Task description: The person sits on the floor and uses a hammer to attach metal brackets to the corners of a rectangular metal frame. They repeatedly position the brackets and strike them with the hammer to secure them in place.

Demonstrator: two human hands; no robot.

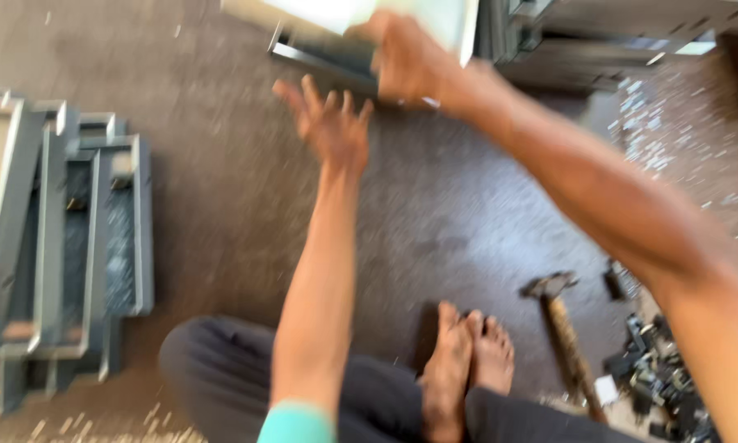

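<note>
Metal frame (pixel 369 37), a pale grey sheet-metal piece with folded edges, sits at the top of the view, off the floor and gripped by the right hand (pixel 406 61), whose fingers are clamped over its near edge. The left hand (pixel 328 123) reaches up toward the same piece with fingers spread wide and nothing in them, just short of the frame's lower edge. The picture is blurred by motion, so how much of the frame the right hand carries cannot be told.

The person sits on a dark, gritty floor (pixel 435 213) with legs folded and bare feet (pixel 467 361) together in front. A stack of similar grey frames (pixel 57 238) lies to the left, well apart from the hands, laid one on another. To the right, a hammer (pixel 562 328) with a wooden handle lies unheld near the feet, beside a heap of small dark metal fittings (pixel 660 369). More grey metal pieces (pixel 615 41) stand at the top right, with bright metal scraps (pixel 664 131) scattered below them.

Judging by the layout, the stacked frames look like pieces already dealt with, while the one in hand is only being brought in; any work on it with hammer or fittings appears not yet begun.
</note>
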